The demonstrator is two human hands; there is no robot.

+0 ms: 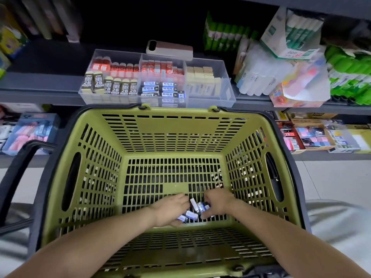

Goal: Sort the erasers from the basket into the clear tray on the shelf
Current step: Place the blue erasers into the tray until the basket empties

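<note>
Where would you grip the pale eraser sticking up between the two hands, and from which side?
Probably from above: pinch the pale eraser by its two long faces near the raised end. It stands tilted off the basket floor, its top free, while blue-labelled erasers crowd its base.

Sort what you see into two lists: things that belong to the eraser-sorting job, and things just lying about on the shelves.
Job: blue-and-white erasers in the green basket; clear tray on the shelf; left hand and right hand, both gathering the erasers.

Lying about: phone at the tray's back edge; green glue sticks; open glue-stick box.
</note>
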